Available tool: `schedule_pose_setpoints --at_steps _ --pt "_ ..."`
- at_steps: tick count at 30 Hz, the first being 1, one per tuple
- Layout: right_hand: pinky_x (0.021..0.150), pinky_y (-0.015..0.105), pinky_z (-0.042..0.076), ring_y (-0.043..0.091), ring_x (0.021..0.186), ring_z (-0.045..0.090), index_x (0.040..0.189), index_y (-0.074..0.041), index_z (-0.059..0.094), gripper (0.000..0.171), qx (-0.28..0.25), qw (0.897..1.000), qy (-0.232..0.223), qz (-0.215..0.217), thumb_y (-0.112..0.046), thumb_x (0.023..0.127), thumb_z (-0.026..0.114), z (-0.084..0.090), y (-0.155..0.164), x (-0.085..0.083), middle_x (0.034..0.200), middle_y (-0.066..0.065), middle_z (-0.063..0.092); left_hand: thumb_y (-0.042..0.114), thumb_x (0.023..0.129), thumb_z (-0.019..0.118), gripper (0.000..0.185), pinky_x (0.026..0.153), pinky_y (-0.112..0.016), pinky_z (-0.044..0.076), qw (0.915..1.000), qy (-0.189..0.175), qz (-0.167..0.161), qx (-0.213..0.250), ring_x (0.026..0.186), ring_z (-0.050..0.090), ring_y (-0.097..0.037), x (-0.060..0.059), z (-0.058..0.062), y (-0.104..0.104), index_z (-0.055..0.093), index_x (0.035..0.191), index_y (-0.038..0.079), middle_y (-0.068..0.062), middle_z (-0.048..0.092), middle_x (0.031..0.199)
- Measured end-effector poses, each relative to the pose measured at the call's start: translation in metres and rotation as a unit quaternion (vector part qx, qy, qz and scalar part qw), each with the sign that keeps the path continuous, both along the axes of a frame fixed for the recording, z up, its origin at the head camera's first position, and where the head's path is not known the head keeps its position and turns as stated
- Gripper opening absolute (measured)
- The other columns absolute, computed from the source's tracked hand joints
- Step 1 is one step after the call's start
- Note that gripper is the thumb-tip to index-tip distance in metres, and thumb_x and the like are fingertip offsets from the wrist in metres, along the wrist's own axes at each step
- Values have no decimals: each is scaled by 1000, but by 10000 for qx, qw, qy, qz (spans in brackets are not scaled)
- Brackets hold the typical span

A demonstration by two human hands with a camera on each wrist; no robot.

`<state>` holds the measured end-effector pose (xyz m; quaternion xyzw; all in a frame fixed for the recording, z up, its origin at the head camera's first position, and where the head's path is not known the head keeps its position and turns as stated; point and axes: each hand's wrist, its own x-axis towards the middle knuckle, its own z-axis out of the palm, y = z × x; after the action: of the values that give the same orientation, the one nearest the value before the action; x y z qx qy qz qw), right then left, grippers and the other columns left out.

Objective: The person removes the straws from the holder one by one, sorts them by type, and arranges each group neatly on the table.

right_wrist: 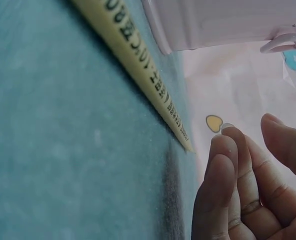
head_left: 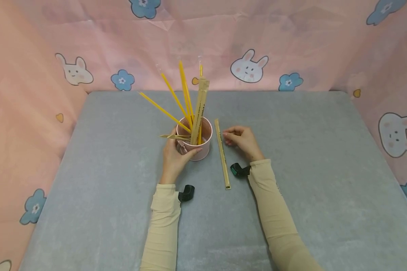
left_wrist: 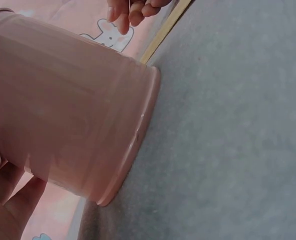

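Note:
A pink bucket-shaped cup [head_left: 207, 147] with small side handles stands upright on the table. My left hand [head_left: 175, 158] holds it from the left, thumb across the front and fingers behind. Several yellow straws [head_left: 165, 111], some in clear wrappers, lean out of it beside a tall tan paper sleeve [head_left: 199, 109]. Thin tan paper pieces [head_left: 173, 137] stick out over its left rim. Right of the cup lies a slim paper-wrapped stick [head_left: 222, 154] with dark printing. Just beside its right edge hovers my right hand [head_left: 243, 141], fingers loosely bent with nothing between them.
The grey table [head_left: 112, 180] reaches back to a pink curtain [head_left: 217, 34] with rabbits and blue flowers. A black wrist camera [head_left: 187, 193] sits on the left sleeve, another black camera [head_left: 238, 170] on the right.

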<state>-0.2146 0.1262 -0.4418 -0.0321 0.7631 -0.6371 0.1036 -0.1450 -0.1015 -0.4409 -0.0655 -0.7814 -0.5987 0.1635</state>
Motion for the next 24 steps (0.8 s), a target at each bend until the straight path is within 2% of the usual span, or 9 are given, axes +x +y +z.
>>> schedule_pose_setpoints --at_steps 12,24 --pt "60 23 53 13 63 62 103 16 63 26 -71 9999 -74 43 -5 88 66 1 -1 0 79 12 66 11 65 87 91 100 -36 41 10000 -15 -33 20 122 49 -21 -1 -1 0 39 142 7 -11 51 135" --pt "60 23 53 12 63 62 104 16 63 27 14 9999 -130 11 -6 88 66 1 0 0 77 7 66 11 66 86 90 101 -36 40 10000 3 4 -9 122 48 -22 0 0 0 39 142 6 -12 49 136"
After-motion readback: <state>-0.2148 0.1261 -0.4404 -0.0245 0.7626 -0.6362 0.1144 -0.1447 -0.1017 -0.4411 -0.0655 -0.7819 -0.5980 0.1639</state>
